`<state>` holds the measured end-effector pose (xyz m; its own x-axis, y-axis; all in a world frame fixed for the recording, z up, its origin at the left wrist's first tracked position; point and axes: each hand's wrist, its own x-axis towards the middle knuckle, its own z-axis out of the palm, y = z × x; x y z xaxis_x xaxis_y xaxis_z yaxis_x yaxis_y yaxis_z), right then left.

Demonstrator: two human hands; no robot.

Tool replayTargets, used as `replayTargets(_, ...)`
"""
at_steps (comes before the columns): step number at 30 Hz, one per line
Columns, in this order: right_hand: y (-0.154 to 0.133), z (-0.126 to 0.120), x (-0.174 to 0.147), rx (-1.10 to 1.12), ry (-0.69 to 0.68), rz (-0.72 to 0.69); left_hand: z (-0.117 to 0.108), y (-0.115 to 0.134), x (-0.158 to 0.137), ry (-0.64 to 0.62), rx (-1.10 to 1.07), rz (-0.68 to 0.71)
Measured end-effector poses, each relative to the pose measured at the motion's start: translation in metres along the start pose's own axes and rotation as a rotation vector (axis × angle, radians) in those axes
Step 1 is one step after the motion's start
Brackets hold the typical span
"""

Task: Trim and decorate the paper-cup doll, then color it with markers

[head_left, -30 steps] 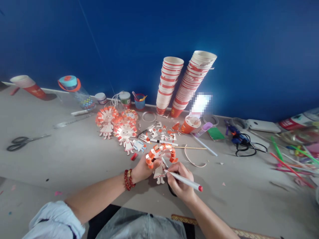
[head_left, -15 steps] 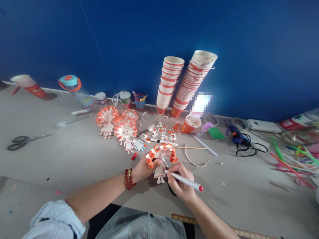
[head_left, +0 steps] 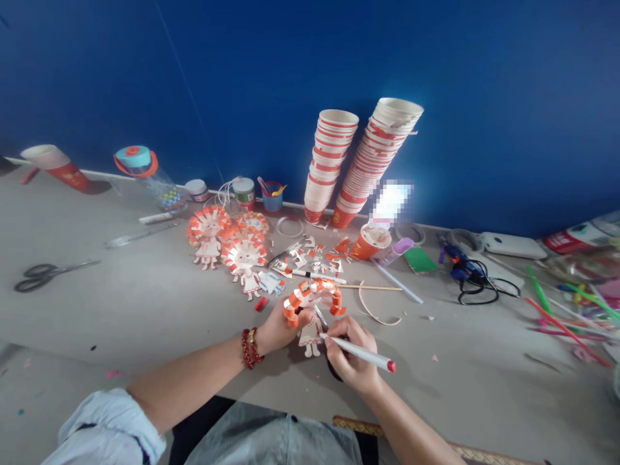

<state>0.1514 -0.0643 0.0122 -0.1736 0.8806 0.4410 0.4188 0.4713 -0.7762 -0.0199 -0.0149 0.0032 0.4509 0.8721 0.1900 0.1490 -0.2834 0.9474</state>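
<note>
One paper doll [head_left: 309, 336] is held by the left hand [head_left: 278, 328] over the surface [head_left: 194, 316], a red-ended marker [head_left: 364, 353] gripped in the right hand [head_left: 356, 369], its tip kept at the doll's side; barely any shift is seen since earlier!

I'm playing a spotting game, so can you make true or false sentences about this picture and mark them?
1. The right hand holds a white pen with a red end. True.
2. The left hand holds the bottle. False: it holds a paper doll.
3. The flat green rectangle touches the white pen. False: they lie apart.
4. Red beads circle the left wrist. True.
5. Tall cup stacks stand before the blue wall. True.
</note>
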Motion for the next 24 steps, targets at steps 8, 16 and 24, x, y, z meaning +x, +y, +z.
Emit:
replayTargets(8, -0.0024, -0.0016, 0.0008, -0.001, -0.013, 0.011, 0.0005, 0.0029, 0.0013, 0.02, 0.005, 0.005)
replayTargets(16, -0.0029, -0.0022, 0.0007, 0.014, -0.015, 0.009, -0.0001, 0.0025, 0.0006, 0.021, -0.005, -0.004)
replayTargets(24, -0.0016, -0.0028, 0.0, -0.001, -0.017, -0.014, 0.0006, 0.0007, -0.0012, 0.033, 0.03, -0.013)
